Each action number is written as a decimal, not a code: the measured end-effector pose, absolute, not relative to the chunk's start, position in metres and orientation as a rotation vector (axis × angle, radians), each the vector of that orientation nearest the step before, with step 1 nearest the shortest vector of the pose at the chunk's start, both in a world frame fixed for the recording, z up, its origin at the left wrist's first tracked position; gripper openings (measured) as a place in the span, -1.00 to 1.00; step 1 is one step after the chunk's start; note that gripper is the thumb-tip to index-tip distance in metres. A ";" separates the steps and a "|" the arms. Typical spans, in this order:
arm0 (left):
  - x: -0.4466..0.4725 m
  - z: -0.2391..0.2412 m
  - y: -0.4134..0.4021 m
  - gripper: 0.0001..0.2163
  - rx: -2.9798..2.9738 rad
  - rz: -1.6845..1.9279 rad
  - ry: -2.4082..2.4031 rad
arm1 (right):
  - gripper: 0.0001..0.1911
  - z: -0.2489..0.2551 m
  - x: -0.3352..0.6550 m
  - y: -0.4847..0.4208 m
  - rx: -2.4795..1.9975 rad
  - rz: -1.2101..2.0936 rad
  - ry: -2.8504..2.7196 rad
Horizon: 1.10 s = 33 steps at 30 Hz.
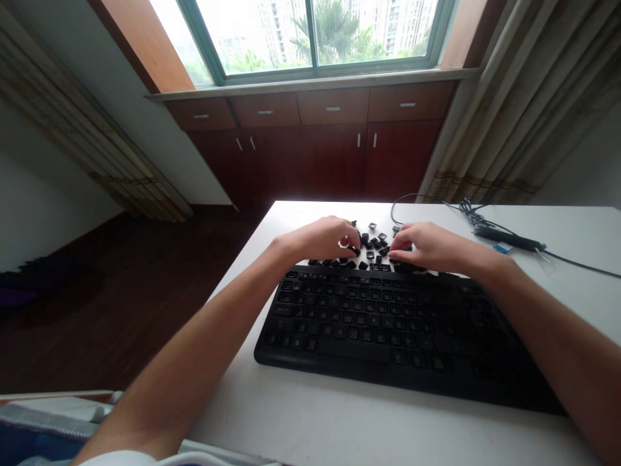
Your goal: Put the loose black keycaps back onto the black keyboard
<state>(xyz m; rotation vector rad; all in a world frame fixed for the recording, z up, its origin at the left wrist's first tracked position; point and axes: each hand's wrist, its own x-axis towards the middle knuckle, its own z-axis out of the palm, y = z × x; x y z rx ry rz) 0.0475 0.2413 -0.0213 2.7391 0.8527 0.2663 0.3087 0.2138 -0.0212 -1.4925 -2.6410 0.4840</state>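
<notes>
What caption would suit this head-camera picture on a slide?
Both hands, left and right, reach into loose keycaps behind a black keyboard on a white table.

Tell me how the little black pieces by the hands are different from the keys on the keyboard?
The loose keycaps lie scattered on the white table, some tipped over, while the keys on the keyboard sit flat in tidy rows. The loose keycaps are a jumbled pile behind the keyboard; the keyboard's keys stay fixed in its frame. The left hand and right hand touch the loose ones, not the keyboard's keys. Both kinds are small and black.
</notes>
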 end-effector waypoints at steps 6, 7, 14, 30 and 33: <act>0.050 -0.025 0.242 -0.88 2.715 0.293 0.827 | -0.77 -0.016 0.304 0.210 -1.547 0.466 -2.633; 0.051 -0.025 0.242 -0.89 2.702 0.290 0.832 | -0.77 -0.016 0.303 0.210 -1.548 0.467 -2.634; 0.050 -0.023 0.241 -0.86 2.646 0.240 0.862 | -0.75 -0.019 0.303 0.211 -1.522 0.474 -2.644; 0.051 -0.028 0.243 -0.81 2.605 0.254 0.853 | -0.78 -0.021 0.305 0.212 -1.513 0.473 -2.625; 0.052 -0.030 0.243 -0.84 2.616 0.268 0.843 | -0.78 -0.021 0.306 0.212 -1.518 0.468 -2.614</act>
